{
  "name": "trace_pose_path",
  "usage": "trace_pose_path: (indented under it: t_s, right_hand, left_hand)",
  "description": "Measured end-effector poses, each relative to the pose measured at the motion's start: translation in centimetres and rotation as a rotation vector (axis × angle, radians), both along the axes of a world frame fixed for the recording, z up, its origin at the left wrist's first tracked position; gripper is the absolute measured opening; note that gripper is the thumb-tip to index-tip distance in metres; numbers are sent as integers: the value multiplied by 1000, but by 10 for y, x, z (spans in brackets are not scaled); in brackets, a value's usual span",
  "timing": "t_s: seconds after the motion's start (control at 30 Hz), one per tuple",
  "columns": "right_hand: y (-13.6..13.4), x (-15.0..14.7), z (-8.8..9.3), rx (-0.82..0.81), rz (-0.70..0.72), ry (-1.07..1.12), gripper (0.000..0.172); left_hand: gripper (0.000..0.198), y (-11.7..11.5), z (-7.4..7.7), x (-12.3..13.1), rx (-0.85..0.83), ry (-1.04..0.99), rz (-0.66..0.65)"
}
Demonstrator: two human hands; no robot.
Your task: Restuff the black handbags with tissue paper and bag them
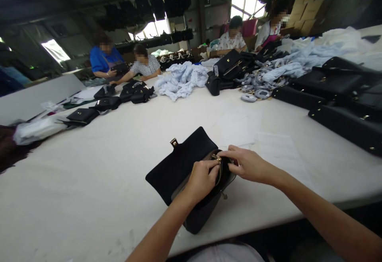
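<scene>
A black handbag [179, 162] lies on the white table [98, 174] right in front of me, its flap thrown open toward the far side, a gold clasp on the flap's edge. My left hand [201, 180] is curled on the bag's open mouth, fingers pinched at a gold zipper. My right hand [246, 164] is closed on the bag's rim from the right, fingertips meeting the left hand at the zipper pull.
Several black bags [343, 91] line the right side, others [82, 115] lie at the left. A heap of pale blue cloth [182, 79] sits mid-table. Several people sit along the far edge. Paper sheets [277, 146] lie to my right.
</scene>
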State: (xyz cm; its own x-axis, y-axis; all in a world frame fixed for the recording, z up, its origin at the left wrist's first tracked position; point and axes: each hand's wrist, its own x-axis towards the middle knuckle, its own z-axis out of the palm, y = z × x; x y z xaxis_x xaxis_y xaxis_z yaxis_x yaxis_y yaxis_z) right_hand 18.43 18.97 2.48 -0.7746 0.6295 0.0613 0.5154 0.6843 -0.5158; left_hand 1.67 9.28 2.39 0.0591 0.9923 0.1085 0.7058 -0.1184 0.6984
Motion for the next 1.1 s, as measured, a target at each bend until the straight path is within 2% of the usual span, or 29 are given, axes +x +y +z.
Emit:
trace_pose_path:
  t_s: [0.07, 0.13, 0.17, 0.23, 0.37, 0.47, 0.53, 0.67, 0.83, 0.93, 1.1]
  right_hand:
    - [3, 1, 1, -71, 34, 60, 37]
    - [4, 1, -2, -83, 51, 112, 30]
    - [3, 1, -4, -70, 51, 137, 28]
    - [1, 0, -10, -50, 38, 194, 26]
    - [-3, -1, -20, -72, -16, 286, 20]
    - [-4, -2, -21, -103, -48, 307, 18]
    - [-4, -4, -19, -122, -48, 313, 20]
    - [-2, -8, -16, -169, -43, 336, 29]
    - [1, -11, -24, -202, -84, 369, 29]
    - [0, -11, -29, -211, -121, 400, 33]
    - [-9, -12, -22, -183, -136, 396, 35]
  left_hand:
    - [24, -7, 2, 0, 61, -44, 136]
    - [18, -9, 3, 0, 143, 46, 304]
    - [16, -7, 4, -1, 163, 97, 344]
    - [16, 2, 6, -3, 141, 150, 285]
    - [16, 26, 15, -9, 84, 164, -81]
    - [12, 36, 25, -7, 71, 256, -237]
    - [10, 38, 31, -6, 35, 361, -239]
    - [14, 38, 35, -10, -5, 552, -160]
    - [17, 39, 23, -25, 128, 460, -231]
    - [18, 38, 15, -30, 156, 414, -211]
    - [22, 37, 20, -25, 112, 518, -211]
